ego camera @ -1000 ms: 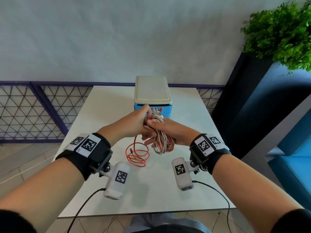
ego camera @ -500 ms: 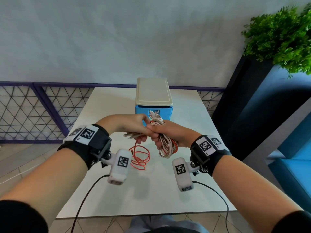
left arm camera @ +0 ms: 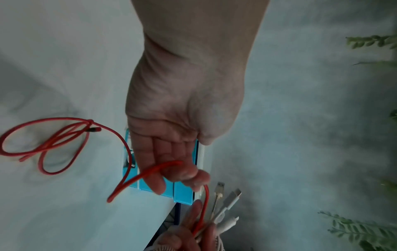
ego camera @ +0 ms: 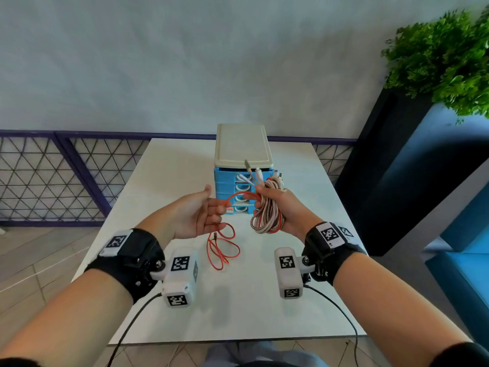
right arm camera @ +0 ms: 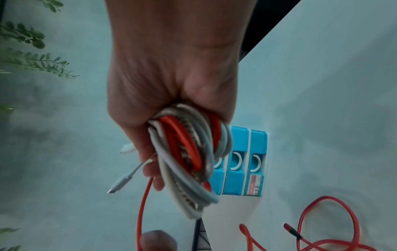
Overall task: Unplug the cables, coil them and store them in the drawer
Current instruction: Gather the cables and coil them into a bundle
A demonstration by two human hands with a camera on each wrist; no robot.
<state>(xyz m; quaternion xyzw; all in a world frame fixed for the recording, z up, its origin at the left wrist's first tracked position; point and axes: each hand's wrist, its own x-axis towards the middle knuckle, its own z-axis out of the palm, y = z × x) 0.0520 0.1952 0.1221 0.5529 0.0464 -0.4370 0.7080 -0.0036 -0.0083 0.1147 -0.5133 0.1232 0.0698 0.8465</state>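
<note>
My right hand [ego camera: 274,207] grips a coiled bundle of cables [ego camera: 267,219], white, braided and red, just in front of the blue drawer unit [ego camera: 232,188]. Several plugs [ego camera: 254,170] stick up out of the fist. In the right wrist view the bundle [right arm camera: 189,158] fills the right hand [right arm camera: 163,135], with the shut drawers [right arm camera: 247,161] behind. One red cable [ego camera: 222,250] runs from the bundle through the fingers of my left hand [ego camera: 213,211] and down to loose loops on the table. The left wrist view shows the fingertips of the left hand [left arm camera: 180,173] hooked round that red cable [left arm camera: 53,144], thumb held apart.
The drawer unit has a beige top [ego camera: 242,144] and stands at the back middle of the white table [ego camera: 172,176]. A dark planter [ego camera: 383,168] with a green plant [ego camera: 444,56] rises at the right. A purple lattice railing [ego camera: 53,168] runs along the left.
The hands, pressed together before, have parted. My left hand has drawn away to the left along the red cable, stretching a span of it between the hands. The right hand keeps the bundle.
</note>
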